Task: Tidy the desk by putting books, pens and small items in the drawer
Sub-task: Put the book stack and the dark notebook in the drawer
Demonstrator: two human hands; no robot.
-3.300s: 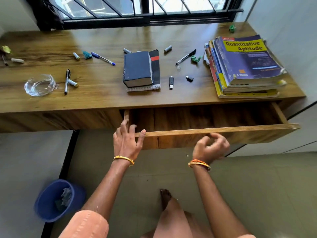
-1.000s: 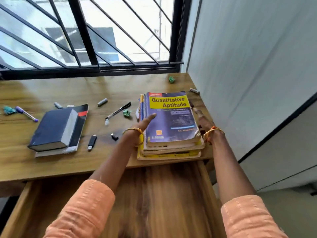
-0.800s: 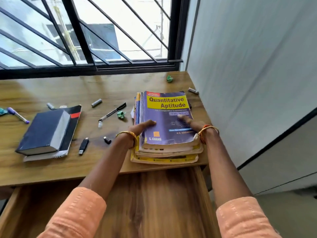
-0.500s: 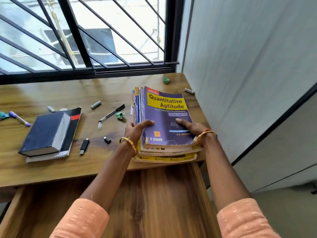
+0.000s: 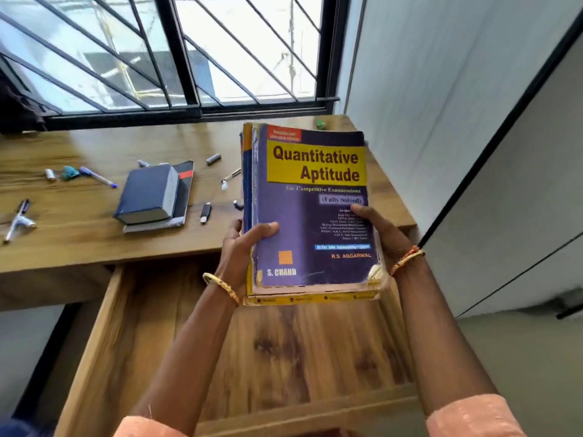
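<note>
A stack of books (image 5: 312, 212) topped by a purple and yellow "Quantitative Aptitude" volume is held up off the desk, over the open wooden drawer (image 5: 284, 348). My left hand (image 5: 243, 244) grips the stack's left edge and my right hand (image 5: 381, 231) grips its right edge, thumbs on the cover. On the desk (image 5: 79, 244) lie a thick dark blue book (image 5: 148, 197) on a black notebook, a USB stick (image 5: 205, 212), a blue pen (image 5: 97, 177), a black pen (image 5: 232, 175) and another pen (image 5: 17, 220) at the far left.
A small cap (image 5: 213, 158), a white cap (image 5: 50, 174), a teal scrap (image 5: 70, 172) and a green scrap (image 5: 321, 123) lie on the desk. A barred window (image 5: 176, 52) backs the desk; a white wall (image 5: 457, 89) stands at the right.
Both hands took hold of the book stack at its sides and lifted it off the desk toward me, over the open drawer.
</note>
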